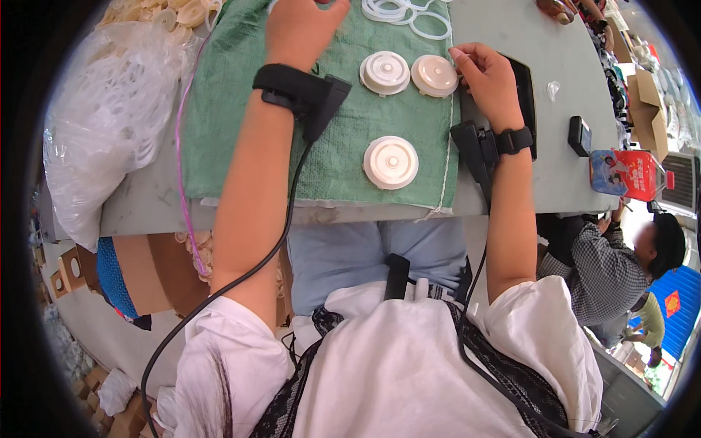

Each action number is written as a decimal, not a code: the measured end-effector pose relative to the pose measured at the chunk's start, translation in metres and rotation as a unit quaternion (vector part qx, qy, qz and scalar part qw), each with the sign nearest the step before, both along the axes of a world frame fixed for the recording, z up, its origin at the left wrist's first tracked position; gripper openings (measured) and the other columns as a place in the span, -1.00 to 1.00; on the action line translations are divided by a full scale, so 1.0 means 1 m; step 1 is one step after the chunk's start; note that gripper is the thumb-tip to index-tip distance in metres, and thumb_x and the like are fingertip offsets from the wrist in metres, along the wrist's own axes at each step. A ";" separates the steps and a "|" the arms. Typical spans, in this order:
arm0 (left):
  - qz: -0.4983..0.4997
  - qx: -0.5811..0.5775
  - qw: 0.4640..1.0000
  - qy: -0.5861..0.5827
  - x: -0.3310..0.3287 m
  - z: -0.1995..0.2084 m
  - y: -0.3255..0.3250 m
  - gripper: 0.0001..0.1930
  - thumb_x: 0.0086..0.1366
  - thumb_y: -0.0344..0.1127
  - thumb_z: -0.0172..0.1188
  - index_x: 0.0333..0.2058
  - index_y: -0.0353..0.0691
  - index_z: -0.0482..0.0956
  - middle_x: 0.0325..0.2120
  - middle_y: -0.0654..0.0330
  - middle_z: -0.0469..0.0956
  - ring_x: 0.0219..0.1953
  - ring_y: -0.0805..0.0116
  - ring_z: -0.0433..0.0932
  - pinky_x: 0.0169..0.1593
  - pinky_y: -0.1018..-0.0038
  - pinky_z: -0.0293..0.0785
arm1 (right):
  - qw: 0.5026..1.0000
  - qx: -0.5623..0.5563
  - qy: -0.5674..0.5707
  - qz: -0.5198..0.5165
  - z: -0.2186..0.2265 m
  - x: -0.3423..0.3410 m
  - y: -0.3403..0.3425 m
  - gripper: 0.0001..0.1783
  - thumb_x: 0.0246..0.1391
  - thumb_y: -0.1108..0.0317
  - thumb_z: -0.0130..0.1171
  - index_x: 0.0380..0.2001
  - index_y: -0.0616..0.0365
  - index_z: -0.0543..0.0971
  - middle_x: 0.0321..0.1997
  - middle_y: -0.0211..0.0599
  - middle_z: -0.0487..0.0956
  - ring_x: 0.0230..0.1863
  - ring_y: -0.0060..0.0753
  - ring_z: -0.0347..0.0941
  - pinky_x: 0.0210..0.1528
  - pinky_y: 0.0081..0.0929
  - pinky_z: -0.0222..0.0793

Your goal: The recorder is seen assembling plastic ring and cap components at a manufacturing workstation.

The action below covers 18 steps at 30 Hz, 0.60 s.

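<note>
At the left of the bench [146, 212], a clear bag [109, 124] full of pale, tangled pieces slumps over the left end and the near edge, with a heap of cream parts [171, 16] beyond it; both sit off the cloth [219, 146], perhaps so that the middle is free for handling. A pink cord [181, 139] trails down past the near edge along the cloth's left side. The green woven cloth covers the bench's middle almost to the near edge, likely as a soft pad. The left hand [301, 31] reaches toward the far side; the top of the view cuts off its fingers, so I cannot tell how its grip stands or whether it holds anything. Three round discs lie flat, knob side up, within easy reach: the near disc [391, 162] alone toward the near edge, the far disc [385, 71] beyond it, and the right disc [435, 76] just beside that one. Loose white rings [409, 18] overlap farther off, apart from the discs, seemingly to keep the two kinds separate. The right hand [488, 80] is at the right disc's outer rim, thumb and forefinger close together; I cannot tell whether the grip pinches the rim or only touches it. Toward the bench's right edge stand a black box [580, 136] and a red tin [624, 174], apparently set aside.
</note>
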<state>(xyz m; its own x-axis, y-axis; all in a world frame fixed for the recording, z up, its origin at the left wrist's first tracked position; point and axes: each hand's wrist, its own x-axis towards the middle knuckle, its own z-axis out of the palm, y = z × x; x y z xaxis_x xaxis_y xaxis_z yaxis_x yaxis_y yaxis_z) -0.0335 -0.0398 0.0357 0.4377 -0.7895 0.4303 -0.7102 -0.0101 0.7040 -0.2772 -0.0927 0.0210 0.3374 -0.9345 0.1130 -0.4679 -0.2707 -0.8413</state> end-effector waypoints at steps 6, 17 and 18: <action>0.069 0.083 0.993 -0.056 0.033 -0.024 -0.006 -0.67 -0.01 -0.34 0.23 -0.22 -0.26 0.48 -0.27 0.01 0.47 -0.24 0.17 0.46 -0.17 0.37 0.39 | 0.999 -0.025 0.023 0.010 -0.004 -0.004 -0.003 -0.74 -0.02 0.23 0.17 -0.35 0.22 0.58 -0.58 -0.36 0.52 -0.52 -0.56 0.38 -0.40 -0.58 0.32; 0.059 0.086 0.975 -0.196 0.087 -0.050 -0.006 -0.47 -0.06 0.04 0.30 -0.17 -0.19 0.53 -0.27 0.08 0.53 -0.22 0.20 0.51 -0.16 0.35 0.41 | 0.996 -0.070 0.019 0.045 -0.011 -0.004 -0.004 -0.73 -0.03 0.22 0.17 -0.34 0.20 0.57 -0.57 -0.35 0.51 -0.51 -0.53 0.37 -0.39 -0.57 0.33; 0.076 0.092 0.967 -0.224 0.093 -0.057 -0.007 -0.45 -0.06 0.05 0.31 -0.16 -0.21 0.52 -0.29 0.08 0.53 -0.23 0.20 0.51 -0.17 0.36 0.41 | 0.996 -0.070 0.019 0.045 -0.012 -0.004 -0.004 -0.73 -0.03 0.22 0.17 -0.34 0.20 0.57 -0.57 -0.35 0.51 -0.51 -0.53 0.37 -0.39 -0.57 0.33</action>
